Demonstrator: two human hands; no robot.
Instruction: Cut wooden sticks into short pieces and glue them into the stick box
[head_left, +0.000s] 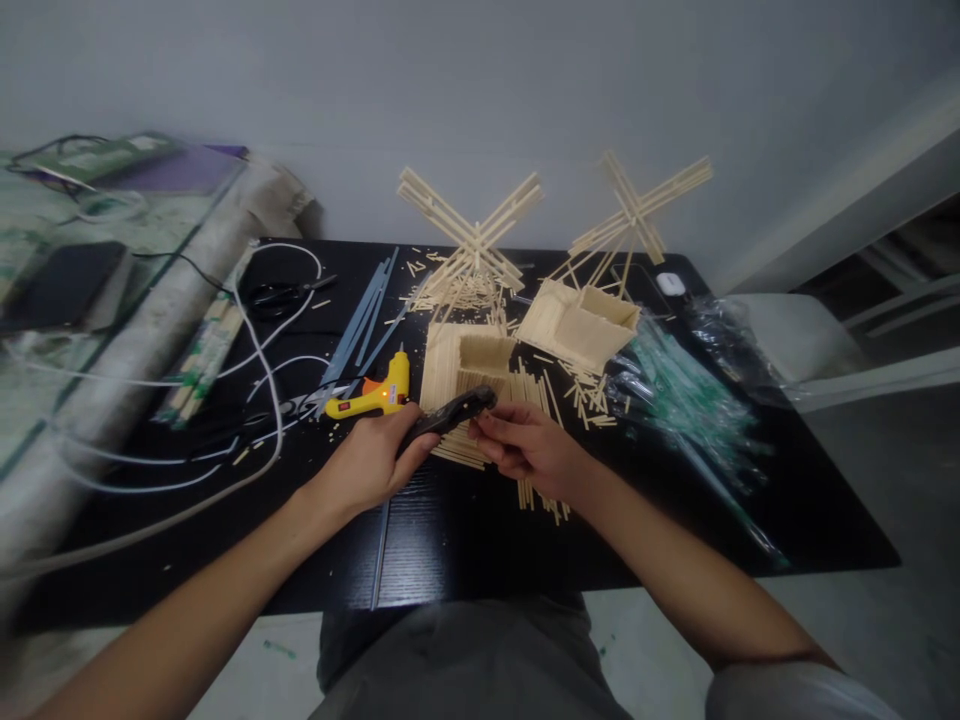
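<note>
L hand [367, 458] was clamped round a blk hand tool [454, 410], exact type unclear, its tip angled up to the R. R hand [534, 447] had thumb & fingertips pinched tog. nr that tip; couldn't tell what was btwn them. Tool sat over the front of the nearer stick-built windmill model [442, 362] on the blk table [457, 560]. Loose wooden sticks [541, 400] lay by R hand. Yellow glue gun [391, 388] lay just beyond L hand, nozzle away; 2nd windmill model [559, 322] stood back R.
</note>
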